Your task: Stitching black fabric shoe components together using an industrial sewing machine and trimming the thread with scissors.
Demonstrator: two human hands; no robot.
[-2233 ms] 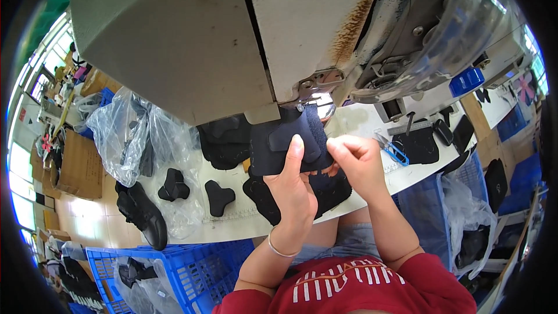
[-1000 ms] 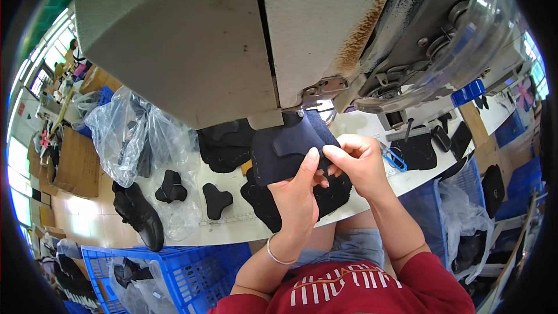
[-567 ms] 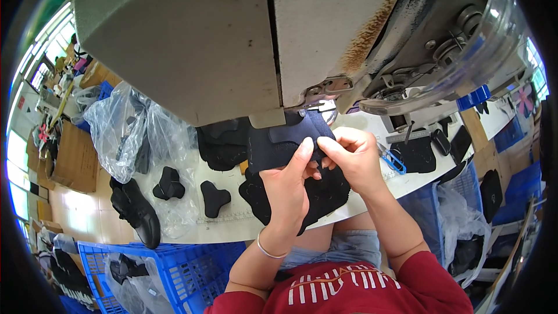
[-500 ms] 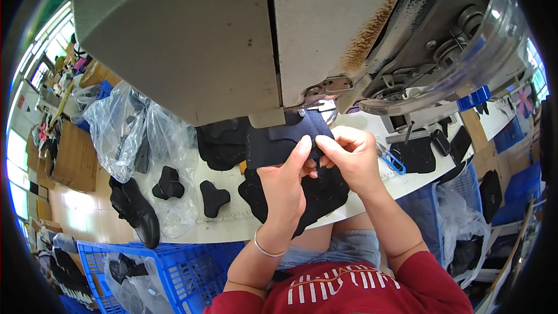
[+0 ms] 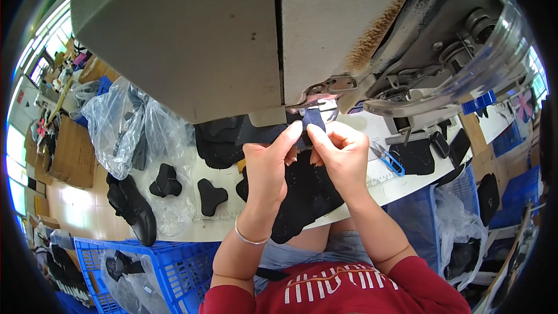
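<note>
My left hand (image 5: 268, 160) and my right hand (image 5: 344, 154) are close together just below the needle area of a sewing machine (image 5: 180, 46). Each pinches a dark navy fabric piece (image 5: 314, 118) between thumb and fingers. The far edge of the piece reaches up to the metal parts under the machine head, where the needle itself is hard to make out. My left thumb and fingers cover much of its near side. Beneath my hands lies a pile of black fabric pieces (image 5: 308, 189), hanging slightly over the table's front edge.
On the white table (image 5: 209, 232) lie a black three-lobed piece (image 5: 212, 196), a folded black piece (image 5: 166, 180), a black shoe (image 5: 135, 209) and clear plastic bags (image 5: 116, 134). Blue-handled scissors (image 5: 390, 161) rest at right. Blue crates (image 5: 186, 273) stand below the table.
Both hands have moved a little farther away, toward the machine, taking the fabric piece with them. Less of the piece shows now, and more of the pile below is uncovered.
</note>
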